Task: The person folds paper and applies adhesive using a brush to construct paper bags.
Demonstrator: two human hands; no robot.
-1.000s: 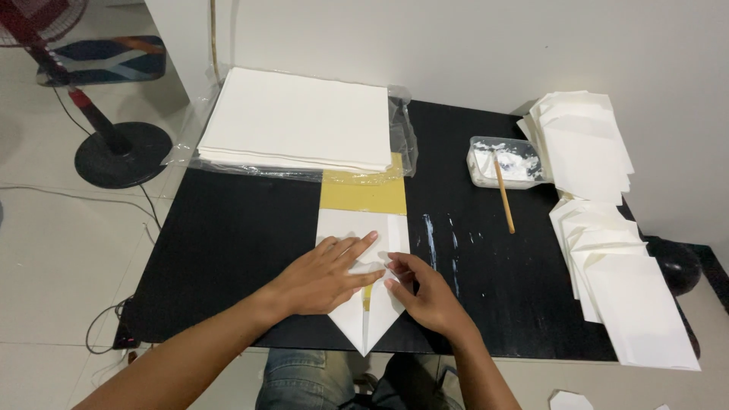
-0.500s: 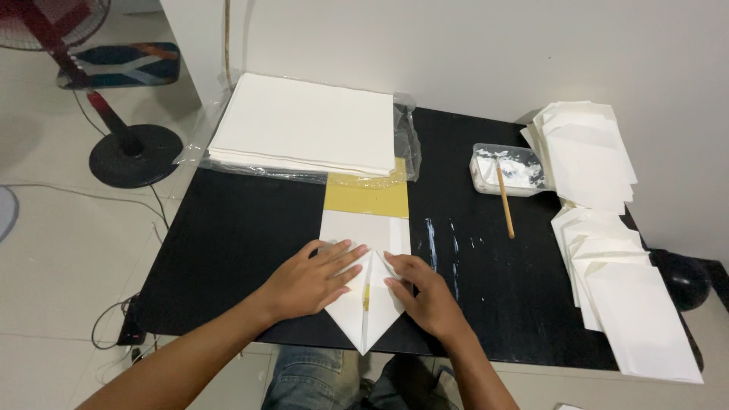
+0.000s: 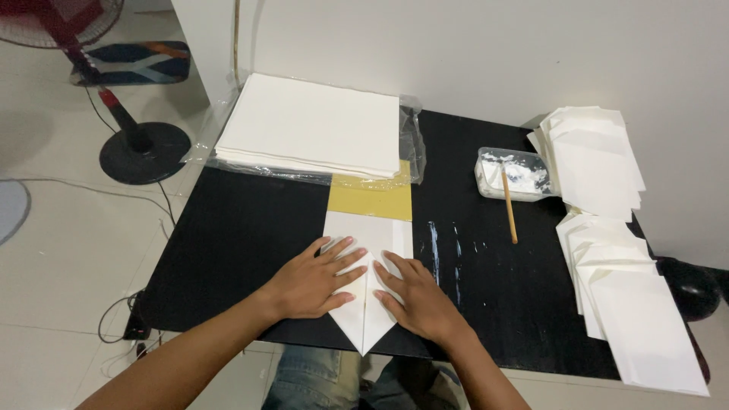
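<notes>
A white sheet of paper folded to a downward point is pressed flat at the near edge of the black table by the left hand and the right hand, both spread open and grasping nothing. If pressure is uneven, the two flaps could be shifted off the centre seam and creased crookedly, or smeared by the white paste streaks just beside. One yellow-brown board, one clear tub of paste with one wooden stick, one stack of white sheets in clear plastic and two piles of folded white pieces are counted.

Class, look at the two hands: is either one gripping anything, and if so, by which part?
Nothing is gripped. The left hand and right hand press flat on the folded flaps of the white paper, either side of its centre seam.
</notes>
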